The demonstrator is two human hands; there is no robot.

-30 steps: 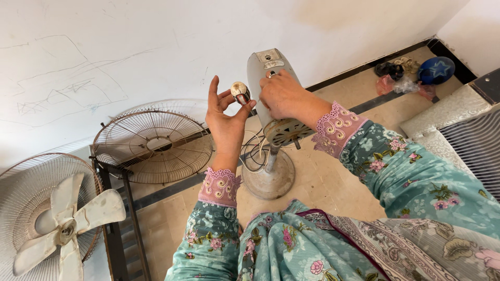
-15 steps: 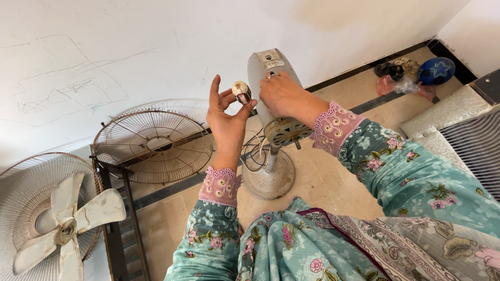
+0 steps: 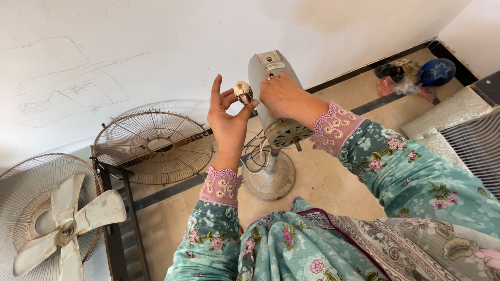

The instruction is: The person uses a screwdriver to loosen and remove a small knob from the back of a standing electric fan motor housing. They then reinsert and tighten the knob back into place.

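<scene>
Head view | left hand (image 3: 227, 120) pinches knob (image 3: 242, 92) at fingertips | right hand (image 3: 281, 96) grips fan motor (image 3: 271, 78)

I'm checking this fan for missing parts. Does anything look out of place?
Yes. The pedestal fan body has no blades or guard. A loose wire grille leans against the wall; the blade assembly lies apart, lower left. The left hand holds a detached knob.

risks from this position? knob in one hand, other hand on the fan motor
1. The small knob is pinched only at the left hand's fingertips; it could slip and roll away across the floor.
2. The right hand presses on the motor housing atop a thin stand; it may tip, and loose wires hang near the round base.
</scene>
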